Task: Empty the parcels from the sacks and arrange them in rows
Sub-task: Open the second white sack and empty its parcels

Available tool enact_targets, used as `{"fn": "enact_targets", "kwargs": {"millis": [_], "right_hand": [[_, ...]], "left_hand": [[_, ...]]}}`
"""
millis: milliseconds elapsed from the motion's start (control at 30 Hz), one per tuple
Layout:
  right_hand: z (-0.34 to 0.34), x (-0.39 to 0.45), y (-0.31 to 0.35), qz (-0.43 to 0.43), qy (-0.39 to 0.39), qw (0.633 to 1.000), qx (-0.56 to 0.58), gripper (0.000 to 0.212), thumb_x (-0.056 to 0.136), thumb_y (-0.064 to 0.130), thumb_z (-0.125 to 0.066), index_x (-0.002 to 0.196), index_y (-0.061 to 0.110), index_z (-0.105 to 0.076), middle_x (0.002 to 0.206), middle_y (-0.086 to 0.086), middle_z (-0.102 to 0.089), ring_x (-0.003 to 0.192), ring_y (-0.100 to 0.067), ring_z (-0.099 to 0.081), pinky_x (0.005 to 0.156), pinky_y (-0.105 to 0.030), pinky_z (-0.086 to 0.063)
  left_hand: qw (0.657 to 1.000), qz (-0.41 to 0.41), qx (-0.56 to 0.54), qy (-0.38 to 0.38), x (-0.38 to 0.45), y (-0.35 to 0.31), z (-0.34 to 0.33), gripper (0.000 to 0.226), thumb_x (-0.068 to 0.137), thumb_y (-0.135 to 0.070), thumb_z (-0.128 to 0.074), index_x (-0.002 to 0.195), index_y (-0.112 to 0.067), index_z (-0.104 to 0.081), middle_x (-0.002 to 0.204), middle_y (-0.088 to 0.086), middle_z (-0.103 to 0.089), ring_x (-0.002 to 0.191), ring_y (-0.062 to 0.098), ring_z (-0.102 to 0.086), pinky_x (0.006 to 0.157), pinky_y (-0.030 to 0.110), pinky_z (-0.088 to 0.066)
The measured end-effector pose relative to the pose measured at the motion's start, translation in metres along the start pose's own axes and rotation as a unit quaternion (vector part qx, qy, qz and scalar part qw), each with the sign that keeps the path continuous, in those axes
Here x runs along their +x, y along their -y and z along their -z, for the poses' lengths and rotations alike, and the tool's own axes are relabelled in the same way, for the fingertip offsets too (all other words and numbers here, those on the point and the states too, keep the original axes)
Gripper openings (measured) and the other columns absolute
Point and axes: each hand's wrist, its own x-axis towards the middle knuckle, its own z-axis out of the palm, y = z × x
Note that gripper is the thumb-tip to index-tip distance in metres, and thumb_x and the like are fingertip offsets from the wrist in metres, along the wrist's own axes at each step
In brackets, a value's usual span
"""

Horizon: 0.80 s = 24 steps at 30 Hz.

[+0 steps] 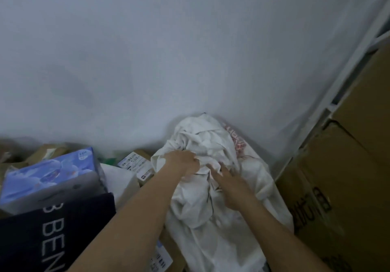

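Observation:
A crumpled white sack (211, 143) lies heaped against the wall, low in the middle of the view. My left hand (183, 162) grips a bunch of its cloth near the top. My right hand (230, 185) reaches onto the sack just right of it, fingers stretched over the folds and a fingertip tucked into the cloth. Parcels lie to the left: a blue printed box (48, 172), a black box with white letters (52, 235), and a small brown carton with shipping labels (137, 164). What the sack holds is hidden.
Large brown cardboard boxes (346, 187) are stacked at the right, next to a white metal shelf post (337, 94). A plain white wall (168, 50) fills the upper view. Another labelled brown carton (166, 257) lies under my left forearm.

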Motion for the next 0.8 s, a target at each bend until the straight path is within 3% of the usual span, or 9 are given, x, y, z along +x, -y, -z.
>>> {"fn": "enact_targets", "kwargs": {"millis": [133, 267, 400, 467, 533, 567, 667, 733, 800], "right_hand": [[-0.043, 0.04, -0.019, -0.015, 0.024, 0.999, 0.032, 0.082, 0.093, 0.012, -0.052, 0.154, 0.03, 0.0, 0.162, -0.004, 0.006, 0.148, -0.033, -0.01, 0.108, -0.044, -0.037], [-0.068, 0.059, -0.028, -0.026, 0.03, 0.998, 0.044, 0.075, 0.091, 0.023, -0.056, 0.153, 0.023, -0.014, 0.159, -0.009, -0.014, 0.145, -0.03, -0.021, 0.109, -0.044, -0.037], [-0.049, 0.045, -0.024, -0.026, 0.072, 0.996, 0.054, 0.077, 0.09, 0.037, -0.059, 0.153, 0.025, -0.017, 0.157, -0.008, -0.022, 0.139, -0.03, -0.032, 0.108, -0.039, -0.037], [-0.022, 0.028, -0.015, -0.003, -0.02, 0.999, 0.031, 0.051, 0.092, 0.039, -0.052, 0.141, 0.026, -0.042, 0.144, -0.005, -0.045, 0.128, -0.028, -0.046, 0.096, -0.033, -0.042], [-0.002, 0.016, -0.002, 0.075, -0.234, 0.969, -0.012, 0.03, 0.089, 0.029, -0.047, 0.112, 0.022, -0.065, 0.117, -0.001, -0.064, 0.11, -0.026, -0.056, 0.085, -0.032, -0.045], [0.0, 0.016, 0.003, 0.126, -0.31, 0.942, -0.02, 0.03, 0.085, 0.026, -0.048, 0.108, 0.02, -0.067, 0.114, -0.001, -0.065, 0.112, -0.027, -0.055, 0.091, -0.036, -0.046], [-0.006, 0.05, 0.004, 0.172, -0.278, 0.941, -0.09, 0.05, 0.09, 0.031, -0.043, 0.139, 0.028, -0.048, 0.147, -0.006, -0.045, 0.142, -0.037, -0.025, 0.115, -0.06, -0.016], [-0.006, 0.08, -0.007, 0.098, -0.172, 0.977, -0.082, 0.051, 0.101, 0.041, -0.026, 0.151, 0.039, -0.017, 0.161, -0.002, -0.015, 0.148, -0.035, 0.006, 0.114, -0.064, 0.004], [-0.004, 0.111, -0.018, 0.028, -0.096, 0.994, -0.038, 0.052, 0.102, 0.049, -0.018, 0.151, 0.044, -0.002, 0.163, 0.002, 0.001, 0.146, -0.032, 0.019, 0.113, -0.063, 0.007]], "left_hand": [[0.998, -0.034, 0.033, 0.037, 0.024, -0.001, -0.036, 0.082, 0.084, -0.072, -0.036, 0.15, -0.025, -0.023, 0.154, 0.005, -0.028, 0.138, 0.033, -0.032, 0.112, 0.048, -0.026], [0.994, -0.068, 0.065, 0.048, 0.041, -0.001, -0.061, 0.085, 0.065, -0.085, -0.037, 0.133, -0.033, -0.039, 0.136, -0.005, -0.045, 0.127, 0.024, -0.039, 0.106, 0.04, -0.031], [0.995, -0.044, 0.083, 0.024, 0.054, 0.007, -0.084, 0.117, 0.047, -0.088, -0.037, 0.15, -0.037, -0.015, 0.158, -0.001, -0.015, 0.143, 0.03, -0.017, 0.113, 0.052, -0.019], [0.995, -0.041, 0.091, 0.032, 0.048, 0.007, -0.081, 0.106, 0.059, -0.083, -0.045, 0.149, -0.032, -0.02, 0.157, 0.002, -0.019, 0.143, 0.03, -0.019, 0.114, 0.052, -0.018], [0.993, -0.043, 0.103, 0.039, 0.048, 0.008, -0.081, 0.088, 0.074, -0.074, -0.048, 0.146, -0.027, -0.03, 0.153, 0.006, -0.03, 0.139, 0.032, -0.025, 0.112, 0.056, -0.019], [0.992, -0.039, 0.115, 0.045, 0.047, 0.007, -0.081, 0.087, 0.079, -0.073, -0.045, 0.149, -0.024, -0.025, 0.155, 0.009, -0.025, 0.14, 0.035, -0.021, 0.111, 0.058, -0.016], [0.991, -0.013, 0.122, 0.061, 0.038, 0.005, -0.083, 0.097, 0.083, -0.074, -0.039, 0.153, -0.021, 0.004, 0.16, 0.013, 0.003, 0.144, 0.042, 0.002, 0.111, 0.063, -0.002], [0.992, -0.013, 0.113, 0.052, 0.034, 0.007, -0.088, 0.097, 0.084, -0.073, -0.039, 0.152, -0.021, 0.006, 0.159, 0.013, 0.008, 0.144, 0.042, 0.009, 0.112, 0.062, 0.003], [0.992, -0.016, 0.119, 0.046, 0.033, 0.01, -0.093, 0.094, 0.086, -0.072, -0.038, 0.152, -0.021, 0.004, 0.159, 0.013, 0.012, 0.144, 0.042, 0.014, 0.113, 0.061, 0.005]]}}
